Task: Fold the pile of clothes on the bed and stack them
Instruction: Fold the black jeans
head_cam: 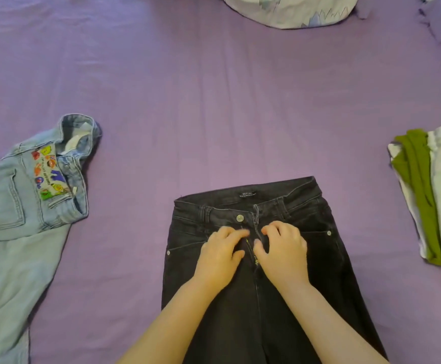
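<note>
The black jeans [253, 258] lie flat on the bed [187, 101], front side up, waistband pointing away from the person and legs running back under both forearms. The left hand [220, 254] and right hand [283, 252] rest on the fly, one on each side of the open zipper [252, 249]. The fingers [236, 232] are curled and press or pinch the denim edges beside the zipper teeth; whether they hold the slider itself I cannot tell. The metal button [239, 218] just beyond the hands sits unfastened.

If the fly is left gaping, the front could bunch when the jeans are folded lengthwise, giving a lumpy, lopsided fold. Tugging at the zipper could also drag the waistband askew on the smooth sheet.

Left of the black jeans, well apart, lie light blue jeans [22, 200], unfolded. Right of them, near the picture's edge, sits a stack of folded clothes [429, 195], green and striped. Beyond, at the far side of the bed, lies a pale patterned bundle [290, 10].
</note>
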A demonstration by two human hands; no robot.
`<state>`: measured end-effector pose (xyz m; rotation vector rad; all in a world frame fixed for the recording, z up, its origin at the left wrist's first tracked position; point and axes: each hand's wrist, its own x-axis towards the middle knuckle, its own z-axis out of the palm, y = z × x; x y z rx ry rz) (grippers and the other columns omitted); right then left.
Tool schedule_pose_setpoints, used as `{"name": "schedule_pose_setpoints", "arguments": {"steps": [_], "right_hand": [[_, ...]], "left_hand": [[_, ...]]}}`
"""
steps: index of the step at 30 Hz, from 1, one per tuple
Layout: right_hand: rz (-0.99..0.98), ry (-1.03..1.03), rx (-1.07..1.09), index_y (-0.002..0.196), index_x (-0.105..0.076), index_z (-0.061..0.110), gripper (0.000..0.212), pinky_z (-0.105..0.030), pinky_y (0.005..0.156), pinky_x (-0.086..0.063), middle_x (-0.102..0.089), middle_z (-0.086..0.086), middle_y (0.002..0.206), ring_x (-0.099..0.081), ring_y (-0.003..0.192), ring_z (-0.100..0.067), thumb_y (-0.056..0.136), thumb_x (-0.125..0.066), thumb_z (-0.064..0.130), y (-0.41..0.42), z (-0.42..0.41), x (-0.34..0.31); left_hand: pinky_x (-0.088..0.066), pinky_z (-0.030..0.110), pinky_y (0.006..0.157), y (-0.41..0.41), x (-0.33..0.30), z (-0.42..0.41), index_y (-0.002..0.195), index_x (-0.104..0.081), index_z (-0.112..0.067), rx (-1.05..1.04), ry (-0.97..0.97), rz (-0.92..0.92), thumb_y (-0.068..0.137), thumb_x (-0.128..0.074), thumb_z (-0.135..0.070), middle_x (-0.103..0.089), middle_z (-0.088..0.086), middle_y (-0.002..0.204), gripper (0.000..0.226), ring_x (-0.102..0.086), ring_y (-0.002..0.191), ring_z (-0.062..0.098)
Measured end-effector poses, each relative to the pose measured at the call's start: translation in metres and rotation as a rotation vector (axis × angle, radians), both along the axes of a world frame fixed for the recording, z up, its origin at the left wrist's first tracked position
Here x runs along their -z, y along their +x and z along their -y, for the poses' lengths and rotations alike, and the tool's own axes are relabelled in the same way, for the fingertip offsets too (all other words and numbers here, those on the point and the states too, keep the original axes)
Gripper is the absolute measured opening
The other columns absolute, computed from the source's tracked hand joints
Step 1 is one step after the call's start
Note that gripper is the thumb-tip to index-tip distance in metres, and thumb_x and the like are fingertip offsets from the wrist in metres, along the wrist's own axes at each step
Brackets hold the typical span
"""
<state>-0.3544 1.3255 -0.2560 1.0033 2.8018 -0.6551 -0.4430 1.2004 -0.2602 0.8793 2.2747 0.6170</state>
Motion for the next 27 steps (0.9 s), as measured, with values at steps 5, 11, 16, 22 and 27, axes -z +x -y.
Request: {"name": "schedule_pose_setpoints", "arguments": {"steps": [5, 11, 16, 22, 27], "right_hand": [[-0.059, -0.097, 0.094, 0.11, -0.069, 0.017, 0.025, -0.038, 0.104, -0.033, -0.06, 0.005, 0.122, -0.047, 0.121, -0.014, 0.093, -0.055, 0.028, 0.002, -0.011, 0.004], [-0.24, -0.454, 0.298, 0.077, -0.059, 0.027, 0.018, -0.016, 0.065, -0.046, -0.059, 0.004, 0.08, -0.058, 0.072, -0.01, 0.094, -0.055, 0.022, 0.009, -0.004, -0.001], [-0.258, -0.556, 0.348, 0.084, -0.048, 0.039, 0.021, -0.01, 0.055, -0.043, -0.065, 0.005, 0.067, -0.06, 0.064, 0.003, 0.098, -0.047, 0.024, 0.01, 0.01, 0.002], [-0.151, -0.651, 0.313, 0.099, -0.043, 0.041, 0.019, -0.002, 0.06, -0.039, -0.064, 0.009, 0.081, -0.055, 0.077, 0.016, 0.1, -0.044, 0.022, 0.012, -0.002, 0.006], [-0.213, -0.66, 0.324, 0.093, -0.051, 0.042, 0.023, 0.004, 0.064, -0.037, -0.066, 0.011, 0.083, -0.056, 0.081, 0.016, 0.098, -0.047, 0.019, 0.016, 0.0, 0.006]], "left_hand": [[-0.051, 0.029, 0.08, -0.035, 0.003, -0.017, 0.149, -0.027, -0.026, -0.002, -0.04, -0.178, 0.098, -0.049, -0.03, -0.025, -0.004, 0.148, 0.055, -0.055, 0.105, 0.014], [-0.044, 0.029, 0.071, -0.058, 0.002, -0.037, 0.117, -0.057, -0.018, -0.098, -0.137, -0.187, 0.093, -0.054, -0.046, -0.052, 0.0, 0.112, 0.037, -0.056, 0.088, 0.018], [-0.042, 0.022, 0.064, -0.043, 0.005, -0.037, 0.108, -0.054, -0.016, -0.323, 0.007, -0.21, 0.09, -0.064, -0.029, -0.042, 0.001, 0.112, 0.024, -0.048, 0.074, 0.01], [-0.04, 0.033, 0.098, -0.008, 0.009, -0.013, 0.13, -0.056, -0.027, 0.109, 0.071, -0.126, 0.096, -0.054, -0.025, -0.05, -0.004, 0.116, 0.034, -0.05, 0.105, 0.012], [-0.046, 0.034, 0.094, -0.021, -0.004, -0.033, 0.123, -0.061, -0.026, 0.051, 0.082, -0.026, 0.093, -0.059, -0.027, -0.049, -0.005, 0.113, 0.03, -0.053, 0.102, 0.013]]}}
